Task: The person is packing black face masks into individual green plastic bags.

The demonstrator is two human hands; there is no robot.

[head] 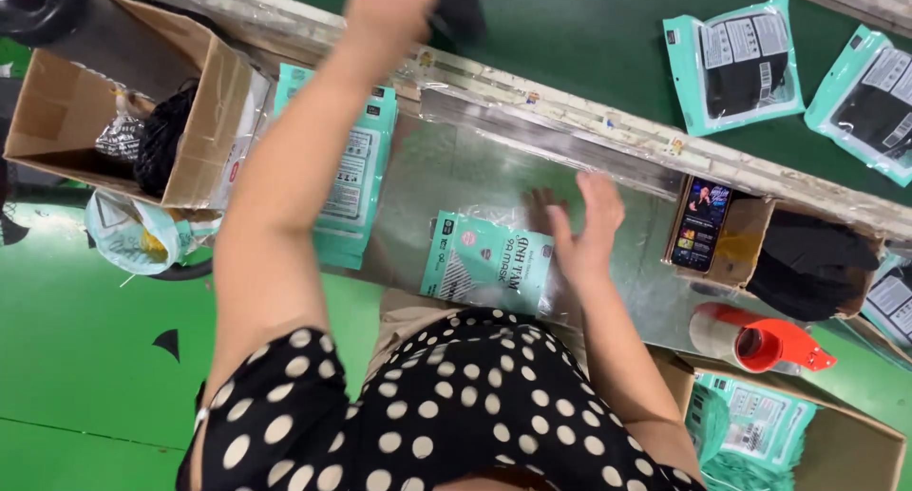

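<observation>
Two hands work over a shiny metal bench [456, 168] above green floor. My left hand [391, 7] reaches past the far rail, fingers closed on a dark item, partly hidden. My right hand [587, 227], fingers spread wide, hovers just right of a teal mask packet [486, 261] lying flat, long axis across. Cardboard box [57, 111] far left; red tape dispenser [774, 344] right.
</observation>
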